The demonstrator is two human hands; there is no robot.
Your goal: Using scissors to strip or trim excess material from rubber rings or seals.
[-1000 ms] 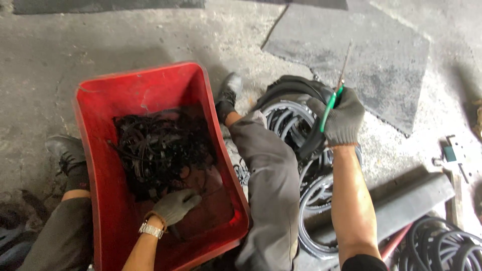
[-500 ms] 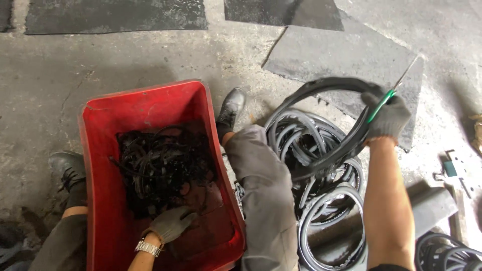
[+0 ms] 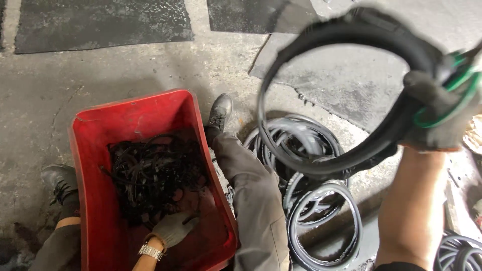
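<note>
crouching: a person over a rough grey concrete floor (image 3: 125,75), stained and cracked, with dark textured rubber mats (image 3: 100,22) along its far edge.
crate: red plastic crate (image 3: 85,150), glossy and tapered, standing on the floor between the person's black shoes (image 3: 60,183); a tangle of thin black rubber strips (image 3: 150,173) fills its middle.
left hand (image 3: 173,228): grey knit glove, resting open-palmed on the strips near the crate's near edge; metal wristwatch (image 3: 150,251).
right hand (image 3: 439,118): gloved, closed around a black rubber ring (image 3: 326,37) and a green-handled tool (image 3: 452,95), raised, blurred.
pile: coiled grey-black rings (image 3: 311,200) on the floor right of the crate.
</note>
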